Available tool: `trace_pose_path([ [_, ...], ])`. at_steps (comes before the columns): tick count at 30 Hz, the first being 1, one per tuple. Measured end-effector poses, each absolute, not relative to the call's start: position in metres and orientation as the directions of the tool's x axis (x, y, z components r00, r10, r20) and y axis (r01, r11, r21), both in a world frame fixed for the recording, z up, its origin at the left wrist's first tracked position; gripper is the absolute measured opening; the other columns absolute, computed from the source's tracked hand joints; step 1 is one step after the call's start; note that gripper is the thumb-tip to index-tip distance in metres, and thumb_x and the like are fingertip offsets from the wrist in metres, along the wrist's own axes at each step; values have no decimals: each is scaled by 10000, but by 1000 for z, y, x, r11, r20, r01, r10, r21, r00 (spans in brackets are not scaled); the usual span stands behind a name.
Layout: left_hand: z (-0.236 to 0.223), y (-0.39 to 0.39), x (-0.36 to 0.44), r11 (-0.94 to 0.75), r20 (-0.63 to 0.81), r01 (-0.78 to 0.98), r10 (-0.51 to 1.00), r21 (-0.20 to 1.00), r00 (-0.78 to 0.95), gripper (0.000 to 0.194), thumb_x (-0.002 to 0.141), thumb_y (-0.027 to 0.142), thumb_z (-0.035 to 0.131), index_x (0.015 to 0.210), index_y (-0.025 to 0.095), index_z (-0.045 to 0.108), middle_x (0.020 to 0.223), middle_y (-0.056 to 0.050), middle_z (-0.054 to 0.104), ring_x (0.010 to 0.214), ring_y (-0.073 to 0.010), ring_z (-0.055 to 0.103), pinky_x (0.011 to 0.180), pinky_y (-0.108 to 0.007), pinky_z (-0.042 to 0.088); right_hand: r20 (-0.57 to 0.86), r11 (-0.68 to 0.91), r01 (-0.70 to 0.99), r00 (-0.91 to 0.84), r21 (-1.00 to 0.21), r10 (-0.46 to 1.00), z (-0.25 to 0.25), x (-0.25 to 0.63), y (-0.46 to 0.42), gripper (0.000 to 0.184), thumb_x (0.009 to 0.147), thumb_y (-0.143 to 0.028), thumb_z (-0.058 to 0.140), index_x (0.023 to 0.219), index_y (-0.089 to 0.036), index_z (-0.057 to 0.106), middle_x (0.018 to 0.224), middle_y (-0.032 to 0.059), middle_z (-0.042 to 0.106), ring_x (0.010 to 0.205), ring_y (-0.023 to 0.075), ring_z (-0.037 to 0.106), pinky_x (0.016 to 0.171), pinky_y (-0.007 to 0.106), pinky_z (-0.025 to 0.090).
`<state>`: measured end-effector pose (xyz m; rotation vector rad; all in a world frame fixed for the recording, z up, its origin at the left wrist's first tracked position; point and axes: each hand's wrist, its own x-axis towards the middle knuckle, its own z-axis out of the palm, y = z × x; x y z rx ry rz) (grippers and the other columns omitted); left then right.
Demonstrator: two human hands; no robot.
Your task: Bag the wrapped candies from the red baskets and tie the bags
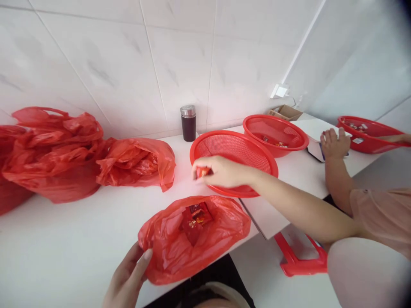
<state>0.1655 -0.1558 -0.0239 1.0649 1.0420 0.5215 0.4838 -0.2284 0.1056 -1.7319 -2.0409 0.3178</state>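
My left hand (131, 273) pinches the left rim of an open red plastic bag (163, 256) at the table's front edge. Inside this bag lie several small dark-red packets (196, 220) with gold print. Held in the curled fingers of my right hand (221, 171) is a small red packet (203, 172), partly covered by the fingers. That hand hovers beyond the bag, over the near-left rim of a large red mesh basket (231, 147). My forearm hides part of the basket.
Knotted and crumpled red bags (54, 162) stand at left, with a smaller one (138, 164) beside them. A dark tumbler (189, 124) is near the wall. Rightward are a second red basket (276, 134) with small items, a co-worker's hand (335, 144), and another basket (362, 141).
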Motion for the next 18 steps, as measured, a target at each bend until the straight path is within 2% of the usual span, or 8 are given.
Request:
trace_pose_path([
  [2,-25,-154,171,470,-435,57,756,881,490,507,728,453,745,1175,231,652,1158,-72,706,1084,-291,638,790,-301,580,37,248,712,-299,-657,954,77,433,-213,112,911,-272,587,999,-210,619,1015,-2,657,823,86,620,740,197,481],
  [3,-24,-153,174,481,-432,24,764,876,479,464,696,433,777,1097,222,681,1087,-64,727,1028,-279,660,761,-288,584,24,236,705,-297,-668,955,61,414,-211,129,904,-242,593,1027,-214,618,1044,11,647,871,106,619,766,214,483],
  [7,-15,-145,173,444,-396,-110,866,889,305,363,550,405,867,798,200,699,805,-16,735,768,-212,686,616,-238,577,92,114,868,-79,-483,993,22,391,-223,424,908,-219,590,1320,-205,494,1233,110,575,1123,223,551,874,334,473],
  [9,-7,-138,163,387,-354,-155,912,909,206,338,544,405,866,755,207,691,738,4,712,694,-186,664,576,-232,569,71,128,915,-109,-384,991,23,402,-234,436,909,-228,590,1334,-212,495,1233,111,585,1114,235,559,871,352,470],
  [11,2,-131,150,318,-307,-185,948,930,90,255,604,378,838,738,223,685,711,20,694,667,-166,637,555,-229,560,-39,211,930,-233,-301,972,35,417,-246,381,888,-240,621,1265,-222,566,1155,86,637,1035,228,599,826,341,472],
  [14,20,-120,138,200,-214,-231,976,952,-39,147,716,292,768,672,222,646,672,33,651,660,-128,576,558,-198,528,-171,319,923,-357,-216,918,61,436,-264,208,924,-327,575,1045,-188,671,936,55,691,849,192,628,731,311,457],
  [17,44,-110,140,45,-57,-290,998,956,-34,202,757,234,717,612,193,581,565,32,511,596,-103,482,566,-194,482,-75,407,906,-416,-118,906,80,451,-274,382,968,-463,461,863,-161,670,809,51,668,752,166,587,749,319,432],
  [18,54,-108,143,-17,13,-286,1000,958,-15,209,767,242,702,616,191,567,548,35,457,577,-100,452,567,-201,467,-42,441,895,-444,-64,895,85,455,-274,387,964,-471,464,844,-159,658,792,49,656,739,164,570,778,332,423],
])
